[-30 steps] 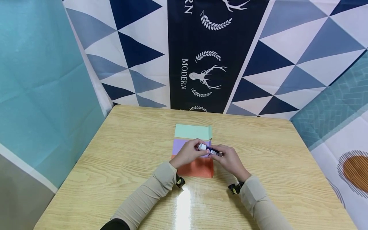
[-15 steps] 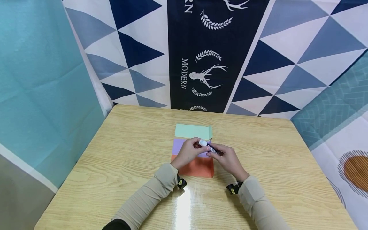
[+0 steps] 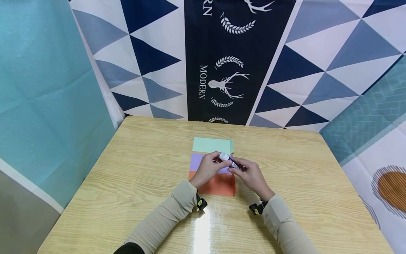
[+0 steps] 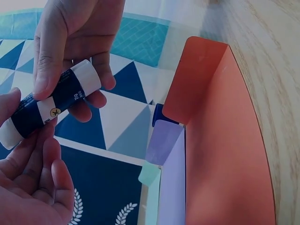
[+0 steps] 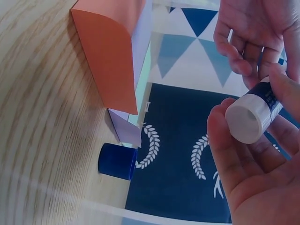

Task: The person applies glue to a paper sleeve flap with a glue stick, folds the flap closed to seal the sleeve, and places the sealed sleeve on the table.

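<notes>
Both hands hold a dark blue and white glue stick (image 3: 234,164) (image 4: 57,102) between them, above the folded papers. My left hand (image 3: 209,168) (image 4: 35,187) pinches it near the white end seen in the head view. The fingers of my right hand (image 3: 252,175) (image 5: 262,173) are curled round the other part. Below lie three folded papers, side by side: green (image 3: 210,145), purple (image 3: 196,162) and orange (image 3: 220,185) (image 4: 225,140). The left hand hides part of the purple one. A dark blue cap (image 5: 117,161) lies beside the papers' folded ends in the right wrist view.
The papers rest on a wooden table (image 3: 142,158), whose far edge meets a patterned cloth (image 3: 219,63). A teal cloth (image 3: 47,88) hangs at the left. More patterned cloth (image 3: 377,141) is on the right.
The glue stick has tilted more steeply, its white end moving slightly up in the head view. Both hands have shifted a little and still hold it. The papers have stayed in place.
</notes>
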The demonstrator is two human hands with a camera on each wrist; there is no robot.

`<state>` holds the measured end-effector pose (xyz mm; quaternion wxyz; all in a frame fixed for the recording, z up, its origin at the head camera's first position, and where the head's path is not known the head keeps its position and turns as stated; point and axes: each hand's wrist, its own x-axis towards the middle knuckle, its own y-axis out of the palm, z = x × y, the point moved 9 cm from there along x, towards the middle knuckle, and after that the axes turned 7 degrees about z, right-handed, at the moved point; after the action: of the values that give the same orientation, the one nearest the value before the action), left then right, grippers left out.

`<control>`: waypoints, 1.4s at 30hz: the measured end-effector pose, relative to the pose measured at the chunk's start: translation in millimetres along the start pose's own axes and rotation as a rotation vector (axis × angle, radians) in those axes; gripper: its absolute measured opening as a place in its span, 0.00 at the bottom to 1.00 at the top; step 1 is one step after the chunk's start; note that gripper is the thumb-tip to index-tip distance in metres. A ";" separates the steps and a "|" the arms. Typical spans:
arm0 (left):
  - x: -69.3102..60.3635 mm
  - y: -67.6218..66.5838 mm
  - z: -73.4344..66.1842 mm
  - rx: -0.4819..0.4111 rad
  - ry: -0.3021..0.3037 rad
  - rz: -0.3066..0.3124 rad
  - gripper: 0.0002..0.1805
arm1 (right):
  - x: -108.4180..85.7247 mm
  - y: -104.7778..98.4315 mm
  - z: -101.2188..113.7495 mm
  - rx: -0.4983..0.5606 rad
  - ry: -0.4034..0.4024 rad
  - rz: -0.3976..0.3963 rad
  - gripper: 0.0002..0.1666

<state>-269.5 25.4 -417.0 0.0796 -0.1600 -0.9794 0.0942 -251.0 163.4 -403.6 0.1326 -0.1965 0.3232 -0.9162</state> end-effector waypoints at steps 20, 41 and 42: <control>0.5 -10.4 4.2 -0.018 -0.003 -0.053 0.14 | -6.2 -2.8 -15.5 0.024 0.109 0.016 0.23; 3.0 -11.6 4.1 -0.011 -0.024 -0.013 0.13 | -9.6 15.0 -23.3 0.184 0.085 0.226 0.14; 3.6 -12.3 3.7 -0.012 -0.020 -0.013 0.13 | -10.4 17.5 -23.0 0.219 0.074 0.257 0.15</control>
<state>-277.2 14.6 -417.5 0.0694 -0.1534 -0.9817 0.0893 -250.0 166.4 -434.1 0.2572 -0.1042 0.2485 -0.9280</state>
